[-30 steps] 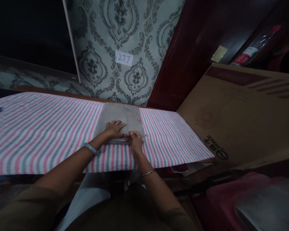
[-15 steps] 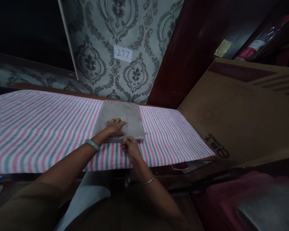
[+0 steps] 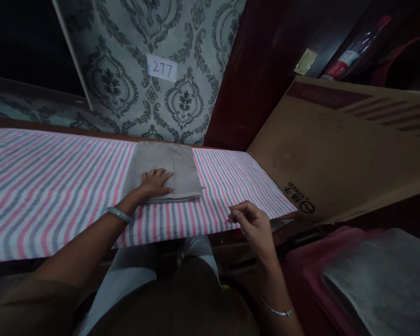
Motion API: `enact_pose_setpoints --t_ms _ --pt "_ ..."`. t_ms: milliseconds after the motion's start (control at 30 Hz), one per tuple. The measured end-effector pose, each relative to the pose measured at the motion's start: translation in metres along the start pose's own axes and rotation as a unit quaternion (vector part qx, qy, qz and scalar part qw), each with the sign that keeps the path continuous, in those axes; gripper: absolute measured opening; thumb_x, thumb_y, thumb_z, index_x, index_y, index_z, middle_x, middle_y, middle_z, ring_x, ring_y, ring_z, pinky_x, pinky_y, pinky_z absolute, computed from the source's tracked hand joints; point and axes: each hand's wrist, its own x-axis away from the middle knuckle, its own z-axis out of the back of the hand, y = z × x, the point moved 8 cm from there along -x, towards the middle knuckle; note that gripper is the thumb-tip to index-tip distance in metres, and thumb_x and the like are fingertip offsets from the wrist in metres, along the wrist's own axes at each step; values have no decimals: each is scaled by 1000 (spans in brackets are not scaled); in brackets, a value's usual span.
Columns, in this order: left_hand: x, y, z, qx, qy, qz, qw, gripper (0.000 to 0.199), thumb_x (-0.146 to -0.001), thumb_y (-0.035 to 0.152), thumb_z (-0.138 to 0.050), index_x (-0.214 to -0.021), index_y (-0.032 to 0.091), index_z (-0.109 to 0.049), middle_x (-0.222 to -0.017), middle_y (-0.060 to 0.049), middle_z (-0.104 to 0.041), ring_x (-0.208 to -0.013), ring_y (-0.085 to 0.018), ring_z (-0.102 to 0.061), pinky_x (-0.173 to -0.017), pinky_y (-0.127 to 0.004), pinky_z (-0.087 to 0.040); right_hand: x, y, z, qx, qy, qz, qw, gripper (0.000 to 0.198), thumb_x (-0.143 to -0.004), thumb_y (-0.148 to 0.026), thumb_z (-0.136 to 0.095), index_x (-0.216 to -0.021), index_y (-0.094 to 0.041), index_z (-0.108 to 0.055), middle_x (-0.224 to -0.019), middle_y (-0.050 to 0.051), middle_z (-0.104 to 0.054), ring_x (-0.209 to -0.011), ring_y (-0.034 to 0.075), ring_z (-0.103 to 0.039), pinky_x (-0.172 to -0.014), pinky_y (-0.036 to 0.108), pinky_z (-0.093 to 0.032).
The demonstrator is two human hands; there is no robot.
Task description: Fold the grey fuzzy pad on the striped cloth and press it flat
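Note:
A folded grey cloth [image 3: 182, 175] lies flat on a pink, grey and white striped cover [image 3: 73, 186], its layered edge facing me. My left hand [image 3: 155, 183] rests on top of it, palm down and fingers spread. To the right of the folded cloth, over the front edge of the cover, my right hand [image 3: 253, 224] is held with thumb and fingertips pinched together. Whether anything small sits in that pinch cannot be made out. My right hand is apart from the grey cloth.
A large cardboard box [image 3: 335, 154] stands against the right end of the covered surface, with a bottle [image 3: 349, 58] behind it. Grey cloth [image 3: 388, 280] and red cloth [image 3: 314, 261] lie at lower right. A patterned wall with a "277" paper [image 3: 162, 68] is behind.
My right hand has left the front edge of the folded cloth and moved right, fingers still pinched. My left hand stays on the cloth. The view has turned slightly right.

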Motion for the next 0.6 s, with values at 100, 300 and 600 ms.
enact_pose_setpoints --t_ms 100,300,600 --pt "0 0 -1 0 0 8 1000 76 -84 55 -52 -153 33 -32 -162 -9 -27 -143 -39 -25 -110 -57 -22 6 -8 20 50 16 21 998 17 -86 -38 -66 -82 -22 -70 -64 1 -67 -59 16 -65 -57 27 -54" --pt "5 2 1 -3 5 -6 1000 76 -85 56 -50 -154 30 -31 -162 -11 -26 -143 -39 -24 -110 -56 -21 6 -21 36 151 -56 77 984 22 -91 -42 -61 -85 -26 -75 -79 6 -74 -83 24 -70 -77 40 -57" --pt "5 3 0 -6 32 -9 999 78 -85 65 -47 -153 29 -34 -161 -12 -30 -143 -40 -26 -109 -57 -21 0 -35 35 139 12 154 978 35 -90 -37 -63 -125 -31 -64 -138 8 -60 -135 28 -49 -109 52 -41"
